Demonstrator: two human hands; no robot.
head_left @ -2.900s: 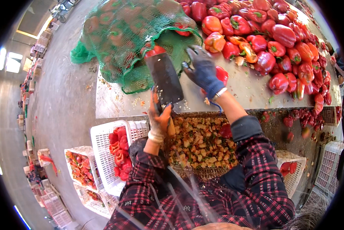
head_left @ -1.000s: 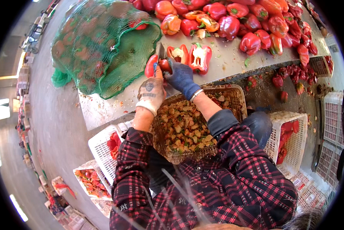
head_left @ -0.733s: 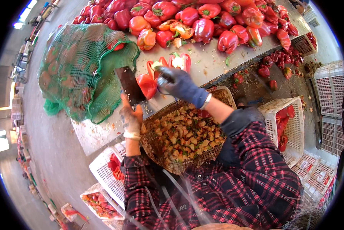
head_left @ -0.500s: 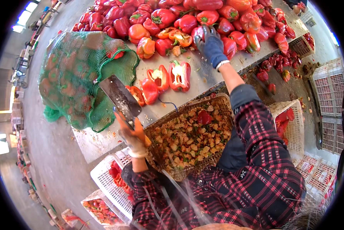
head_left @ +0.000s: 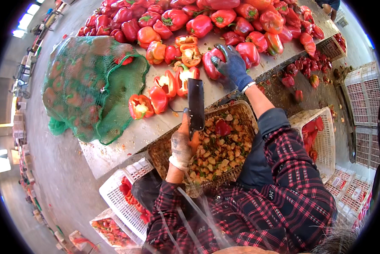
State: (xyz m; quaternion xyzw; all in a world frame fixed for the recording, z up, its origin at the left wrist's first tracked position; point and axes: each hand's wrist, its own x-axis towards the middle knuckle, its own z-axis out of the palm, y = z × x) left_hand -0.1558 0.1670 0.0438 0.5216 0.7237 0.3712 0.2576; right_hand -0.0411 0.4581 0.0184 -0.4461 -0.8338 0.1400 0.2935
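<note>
My left hand [head_left: 182, 146], in a white and orange glove, grips a cleaver [head_left: 196, 101] whose dark blade points up over the table edge. My right hand [head_left: 233, 67], in a dark blue glove, closes round a whole red bell pepper [head_left: 212, 64] at the near side of the pepper pile [head_left: 198, 25]. Just left of the blade lie several cut peppers [head_left: 166, 84], some with pale cores showing. Farther back, two orange-red pieces [head_left: 191, 56] rest against the pile.
A green mesh sack [head_left: 80, 89] of peppers fills the table's left. Below the edge sits a crate [head_left: 156, 158] of cut cores. White baskets [head_left: 118, 192] with red pieces stand at left, another basket [head_left: 327, 139] at right. Peppers [head_left: 304, 70] lie on the floor beyond.
My right hand has drawn a red pepper off the pile toward me. My left hand has swung the cleaver rightward from beside the mesh sack, its blade now nearly upright in view.
</note>
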